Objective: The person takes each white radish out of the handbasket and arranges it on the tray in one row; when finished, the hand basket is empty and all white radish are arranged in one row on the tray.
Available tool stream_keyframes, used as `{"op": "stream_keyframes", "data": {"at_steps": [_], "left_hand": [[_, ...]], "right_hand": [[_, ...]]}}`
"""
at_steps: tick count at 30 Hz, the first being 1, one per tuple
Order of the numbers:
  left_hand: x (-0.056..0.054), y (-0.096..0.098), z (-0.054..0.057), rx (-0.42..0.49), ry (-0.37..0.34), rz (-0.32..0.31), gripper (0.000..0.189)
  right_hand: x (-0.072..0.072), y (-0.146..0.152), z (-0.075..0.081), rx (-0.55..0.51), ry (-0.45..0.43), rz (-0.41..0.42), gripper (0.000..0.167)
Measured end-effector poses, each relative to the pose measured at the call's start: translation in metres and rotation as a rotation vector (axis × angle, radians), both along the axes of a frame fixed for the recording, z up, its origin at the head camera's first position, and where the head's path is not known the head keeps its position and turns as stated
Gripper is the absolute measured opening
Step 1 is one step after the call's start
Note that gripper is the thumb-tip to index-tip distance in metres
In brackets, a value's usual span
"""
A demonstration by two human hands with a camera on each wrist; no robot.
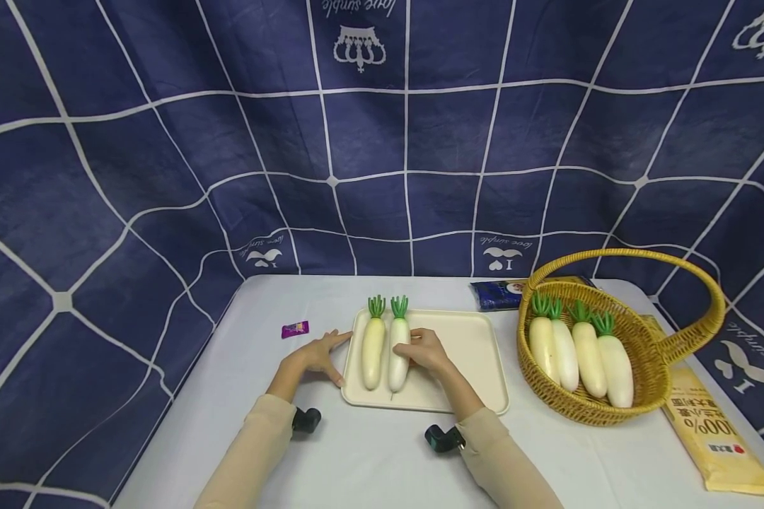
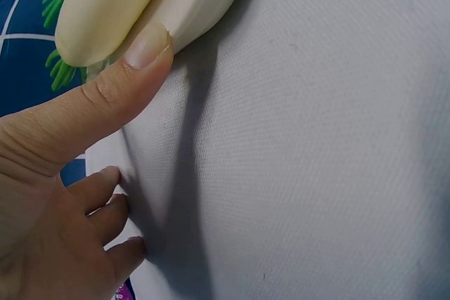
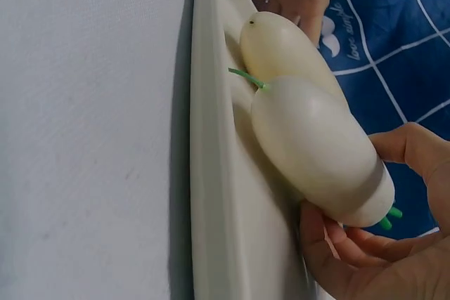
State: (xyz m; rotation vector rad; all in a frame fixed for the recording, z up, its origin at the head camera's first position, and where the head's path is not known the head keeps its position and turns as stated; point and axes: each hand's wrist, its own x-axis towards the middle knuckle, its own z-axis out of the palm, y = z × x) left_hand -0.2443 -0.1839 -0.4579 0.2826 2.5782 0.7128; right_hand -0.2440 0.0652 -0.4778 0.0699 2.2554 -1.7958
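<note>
On a cream rectangular tray [image 1: 461, 353] lie two radishes side by side, leaves pointing to the back. The left one is a yellowish radish [image 1: 373, 357]; beside it is a white radish [image 1: 397, 375] with a thin root tip. My right hand [image 1: 428, 350] holds the white radish, thumb on one side and fingers curled under the other, as the right wrist view shows. At the tray's left edge, my left hand [image 1: 317, 355] has its fingers spread, with the thumb [image 2: 133, 68] against the rim and the other fingers loosely bent beside it.
A woven basket [image 1: 658, 378] with a tall handle stands at right, holding several radishes [image 1: 586, 357]. Behind it lies a blue packet [image 1: 498, 295], and a yellow packet [image 1: 707, 424] lies along the right edge. A small purple packet [image 1: 295, 329] lies at left on the white tabletop [image 1: 369, 459].
</note>
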Motion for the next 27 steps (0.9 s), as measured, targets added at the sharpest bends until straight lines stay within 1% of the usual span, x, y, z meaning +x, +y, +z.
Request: {"op": "stream_keyframes", "data": {"at_steps": [6, 14, 21, 27], "left_hand": [[0.001, 0.0, 0.0, 0.009, 0.001, 0.002, 0.109], [0.001, 0.0, 0.001, 0.016, -0.004, 0.004, 0.109], [0.001, 0.0, 0.002, 0.014, 0.006, -0.005, 0.109], [0.001, 0.0, 0.003, 0.008, 0.005, -0.009, 0.109]], "right_hand": [[0.001, -0.008, 0.001, 0.038, 0.018, -0.035, 0.059], [0.001, -0.012, 0.006, 0.108, -0.01, -0.057, 0.055], [0.0, -0.013, 0.007, 0.118, -0.021, -0.033, 0.042], [0.002, -0.013, 0.009, 0.126, -0.025, 0.008, 0.04]]}}
